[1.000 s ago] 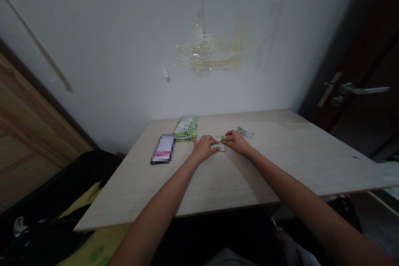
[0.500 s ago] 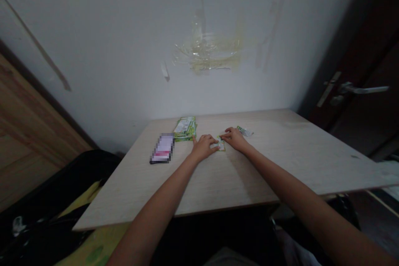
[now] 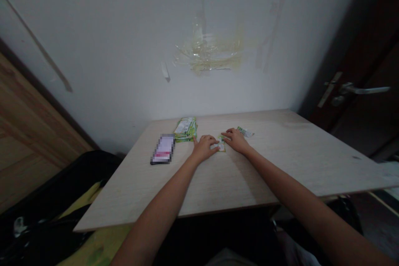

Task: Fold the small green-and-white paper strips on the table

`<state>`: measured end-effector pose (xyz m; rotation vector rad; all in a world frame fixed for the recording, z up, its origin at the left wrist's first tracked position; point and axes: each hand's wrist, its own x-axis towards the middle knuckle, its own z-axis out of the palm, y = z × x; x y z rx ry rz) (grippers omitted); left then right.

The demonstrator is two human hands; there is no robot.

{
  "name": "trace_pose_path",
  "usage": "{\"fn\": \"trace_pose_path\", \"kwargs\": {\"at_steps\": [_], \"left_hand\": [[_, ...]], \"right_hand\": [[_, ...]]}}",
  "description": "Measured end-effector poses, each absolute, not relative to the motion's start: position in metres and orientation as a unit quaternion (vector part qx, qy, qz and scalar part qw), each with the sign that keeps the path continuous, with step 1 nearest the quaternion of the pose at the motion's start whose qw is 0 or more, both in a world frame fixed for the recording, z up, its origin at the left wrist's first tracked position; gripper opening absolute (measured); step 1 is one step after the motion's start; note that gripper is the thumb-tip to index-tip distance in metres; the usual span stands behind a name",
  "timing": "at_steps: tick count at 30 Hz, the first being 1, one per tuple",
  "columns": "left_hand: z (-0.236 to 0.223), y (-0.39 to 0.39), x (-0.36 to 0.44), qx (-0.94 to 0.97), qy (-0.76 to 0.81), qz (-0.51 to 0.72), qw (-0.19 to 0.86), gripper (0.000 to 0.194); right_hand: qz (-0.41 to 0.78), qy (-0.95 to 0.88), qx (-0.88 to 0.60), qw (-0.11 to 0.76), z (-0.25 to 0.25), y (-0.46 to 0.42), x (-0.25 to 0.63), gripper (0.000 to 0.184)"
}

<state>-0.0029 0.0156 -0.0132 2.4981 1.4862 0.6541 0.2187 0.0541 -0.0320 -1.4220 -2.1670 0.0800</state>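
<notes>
Centrally, on the desk (image 3: 218, 187), a small green-and-white packet (image 3: 222, 146) lies flat between the hands. Left hand (image 3: 203, 149) loosely spread at its left edge; right hand (image 3: 238, 141) bent-fingered at its far right; pinch unclear on both. Whether packet is opened: can't tell. Left, phone (image 3: 163, 149), screen pixelated. Farther: packet stack (image 3: 186, 128) left, loose wrapper (image 3: 246, 132) right. Print unreadable.

Green-and-white packets (image 3: 186, 128), pink-banded pale phone screen (image 3: 164, 145), pale streaky beige tabletop (image 3: 218, 183), dark reddish-brown door (image 3: 368, 120)
</notes>
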Motion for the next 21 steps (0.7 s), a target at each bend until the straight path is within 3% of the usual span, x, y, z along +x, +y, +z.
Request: {"fn": "trace_pose_path", "kwargs": {"at_steps": [8,21], "left_hand": [[-0.013,0.013,-0.001,0.820,0.517,0.234,0.068,0.029],[-0.013,0.016,0.000,0.804,0.549,0.217,0.065,0.045]], "right_hand": [[0.048,-0.810,-0.502,0.300,-0.038,0.057,0.224,0.028],[0.130,-0.764,-0.486,0.405,-0.041,0.061,0.230,0.019]]}}
